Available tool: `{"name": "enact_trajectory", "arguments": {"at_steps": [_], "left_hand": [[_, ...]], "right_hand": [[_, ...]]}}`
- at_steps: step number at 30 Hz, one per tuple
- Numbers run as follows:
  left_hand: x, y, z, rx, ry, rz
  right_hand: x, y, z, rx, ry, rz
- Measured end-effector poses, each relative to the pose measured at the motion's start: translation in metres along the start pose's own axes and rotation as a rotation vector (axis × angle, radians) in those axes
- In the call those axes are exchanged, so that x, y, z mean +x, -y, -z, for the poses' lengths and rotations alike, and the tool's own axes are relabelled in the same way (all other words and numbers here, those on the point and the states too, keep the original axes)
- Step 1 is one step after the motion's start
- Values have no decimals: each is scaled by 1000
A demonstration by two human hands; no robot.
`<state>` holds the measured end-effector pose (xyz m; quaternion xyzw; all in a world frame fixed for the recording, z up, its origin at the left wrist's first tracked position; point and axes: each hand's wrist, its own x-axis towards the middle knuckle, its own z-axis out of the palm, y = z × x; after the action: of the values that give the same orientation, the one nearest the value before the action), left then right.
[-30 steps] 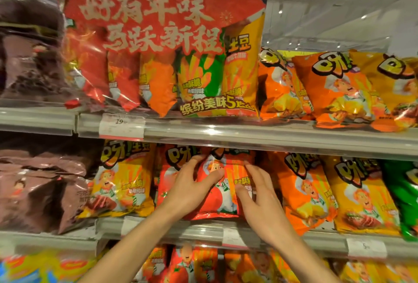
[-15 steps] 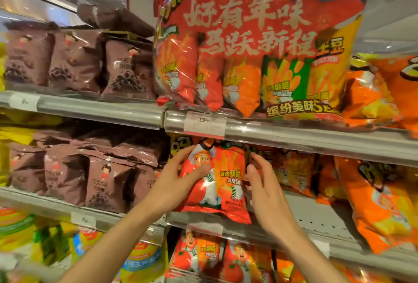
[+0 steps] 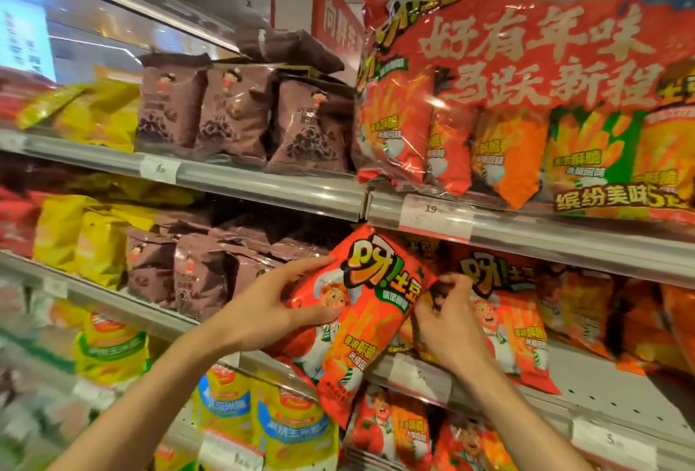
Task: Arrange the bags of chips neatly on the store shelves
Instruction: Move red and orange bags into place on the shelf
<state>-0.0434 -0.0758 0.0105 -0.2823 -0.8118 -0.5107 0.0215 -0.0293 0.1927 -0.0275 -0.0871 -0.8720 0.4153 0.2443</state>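
Note:
A red chip bag (image 3: 361,324) with a cartoon chef hangs tilted in front of the middle shelf (image 3: 586,401), its bottom corner dipping below the shelf's edge. My left hand (image 3: 278,305) grips its left side, thumb on the front. My right hand (image 3: 447,320) pinches the bag's right edge with curled fingers. Behind them on the shelf stands another red bag of the same kind (image 3: 507,320), with more orange ones to its right.
Brown snack bags (image 3: 240,113) fill the upper left shelf, and more lie on the shelf below (image 3: 195,275). A large red multipack (image 3: 526,94) sits above a price tag (image 3: 432,213). Yellow bags (image 3: 286,429) and red bags (image 3: 395,429) fill the bottom shelf.
The red bag has come forward off the shelf and tilted, its top now leaning left. The view has shifted left, so the multipack sits further right.

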Motion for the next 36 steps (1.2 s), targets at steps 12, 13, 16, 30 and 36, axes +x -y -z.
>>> {"name": "enact_trajectory", "arguments": {"at_steps": [12,13,16,30,36], "left_hand": [[-13,14,33,47,-14,0],[-15,15,36,41,-24,4],[-19,18,40,32,-72,-7],[12,16,-6,-16,-247,-3],[41,12,-59,79,-394,14]], "right_hand": [[-9,10,-22,-92,91,44],[-9,12,-23,-117,82,50],[-9,20,-19,-207,55,61],[-28,9,96,-428,0,81],[-45,-18,148,-390,-76,40]]}}
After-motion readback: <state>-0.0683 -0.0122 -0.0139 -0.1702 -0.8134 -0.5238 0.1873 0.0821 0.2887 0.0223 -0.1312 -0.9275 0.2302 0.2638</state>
